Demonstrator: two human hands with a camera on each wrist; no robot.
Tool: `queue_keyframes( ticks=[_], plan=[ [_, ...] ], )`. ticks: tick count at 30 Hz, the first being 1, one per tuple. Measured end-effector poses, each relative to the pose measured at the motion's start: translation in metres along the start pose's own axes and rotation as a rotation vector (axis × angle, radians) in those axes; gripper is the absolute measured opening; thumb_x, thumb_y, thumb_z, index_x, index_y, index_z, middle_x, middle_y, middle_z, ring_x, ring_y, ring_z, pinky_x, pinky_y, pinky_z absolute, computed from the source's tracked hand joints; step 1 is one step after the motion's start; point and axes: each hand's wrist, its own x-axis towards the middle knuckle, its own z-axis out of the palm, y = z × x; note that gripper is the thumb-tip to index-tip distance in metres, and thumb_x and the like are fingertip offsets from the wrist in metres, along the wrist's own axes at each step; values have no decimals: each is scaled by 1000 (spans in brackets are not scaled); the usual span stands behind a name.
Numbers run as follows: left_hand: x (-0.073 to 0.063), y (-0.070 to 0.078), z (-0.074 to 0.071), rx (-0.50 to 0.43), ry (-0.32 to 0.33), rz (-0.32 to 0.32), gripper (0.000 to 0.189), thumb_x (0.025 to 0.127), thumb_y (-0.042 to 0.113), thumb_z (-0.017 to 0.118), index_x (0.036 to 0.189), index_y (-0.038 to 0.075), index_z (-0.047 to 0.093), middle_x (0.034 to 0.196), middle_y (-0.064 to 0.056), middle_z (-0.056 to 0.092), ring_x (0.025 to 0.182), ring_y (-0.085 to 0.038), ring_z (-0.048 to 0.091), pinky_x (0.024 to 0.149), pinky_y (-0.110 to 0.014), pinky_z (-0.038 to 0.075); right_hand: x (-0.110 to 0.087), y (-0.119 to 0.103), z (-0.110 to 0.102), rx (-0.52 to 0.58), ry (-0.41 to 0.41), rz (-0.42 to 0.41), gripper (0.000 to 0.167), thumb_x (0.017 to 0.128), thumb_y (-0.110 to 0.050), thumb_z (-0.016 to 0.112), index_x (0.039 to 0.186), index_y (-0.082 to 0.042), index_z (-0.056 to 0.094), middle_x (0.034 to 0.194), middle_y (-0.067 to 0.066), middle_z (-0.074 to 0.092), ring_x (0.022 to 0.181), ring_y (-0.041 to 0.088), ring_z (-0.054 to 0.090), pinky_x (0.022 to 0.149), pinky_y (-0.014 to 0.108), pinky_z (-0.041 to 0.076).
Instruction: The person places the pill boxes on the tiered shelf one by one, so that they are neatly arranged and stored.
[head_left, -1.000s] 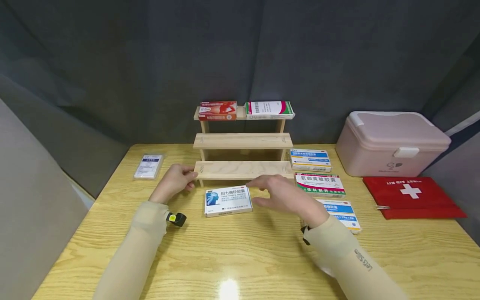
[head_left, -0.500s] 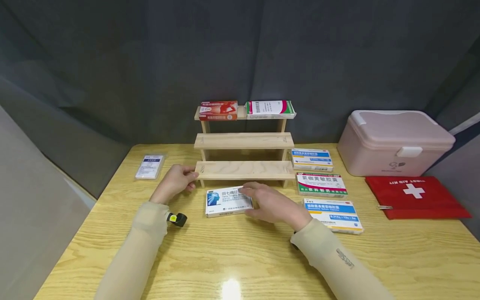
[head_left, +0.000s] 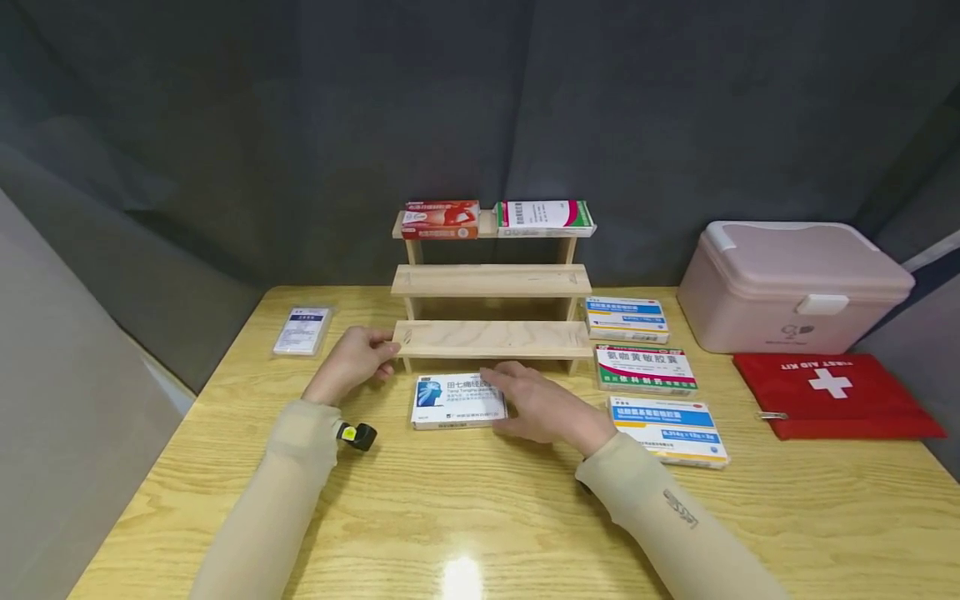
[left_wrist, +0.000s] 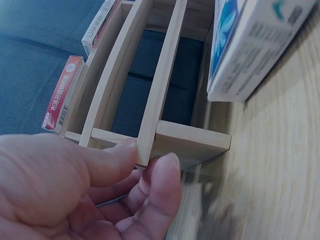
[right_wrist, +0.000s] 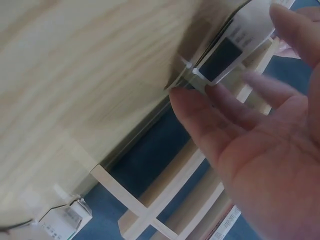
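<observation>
A three-step wooden display rack (head_left: 491,335) stands at the back of the table. My left hand (head_left: 351,362) pinches the left end of its lowest board (left_wrist: 159,95) between thumb and forefinger. In front of the rack is a white medicine box (head_left: 459,402) with a blue head picture. My right hand (head_left: 536,408) holds this box by its right end, thumb at the near edge and fingers at the far edge. In the right wrist view the box's end (right_wrist: 227,55) shows between thumb and fingers, close over the tabletop.
A red medicine box (head_left: 440,219) and a green-white one (head_left: 543,217) lie on the top step. Several boxes, including a green-red-white one (head_left: 645,368), lie right of the rack. Farther right are a pink case (head_left: 795,287) and red first aid pouch (head_left: 840,396). A small packet (head_left: 302,331) lies left.
My right hand has moved left from beside the white medicine box and closed its fingers on the box's right end. My left hand stays at the rack.
</observation>
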Motion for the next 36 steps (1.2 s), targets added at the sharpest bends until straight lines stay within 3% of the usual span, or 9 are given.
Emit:
queue_keyframes(
  ticks=[7,14,21,28,36],
  plan=[
    [1,3,2,0,-7,-2,41,102,10,56,139,-6,51,113,-24,63,78,-25,64,76,-39,59,-9,-2,-2,-39,-24,94,89,82,-35,82,150,1,37,142,16,44,125,28,48,107,40,41],
    [2,1,1,5,-4,8,42,103,11,55,141,-6,49,116,-21,63,78,-24,65,74,-37,59,-15,-6,-6,-63,-51,114,82,70,-20,84,141,2,49,125,13,48,105,24,48,94,37,47],
    [3,-3,-1,22,1,7,43,103,12,54,142,-6,47,121,-21,62,80,-23,65,74,-35,59,-17,-4,-9,-60,-70,120,79,62,-23,87,131,1,56,106,5,49,88,17,50,83,32,50],
    [3,-3,-2,31,-1,11,43,103,12,54,141,-6,49,120,-22,62,77,-20,64,71,-33,59,-22,-2,-19,-14,-108,127,76,63,-25,87,129,-2,57,107,3,48,86,15,51,80,32,50],
    [2,-1,-1,34,0,2,44,103,14,55,142,-5,48,121,-21,62,81,-23,65,78,-39,58,-31,2,-35,51,-129,136,78,64,-27,87,133,-9,56,111,-1,49,86,16,52,74,32,48]
  ],
)
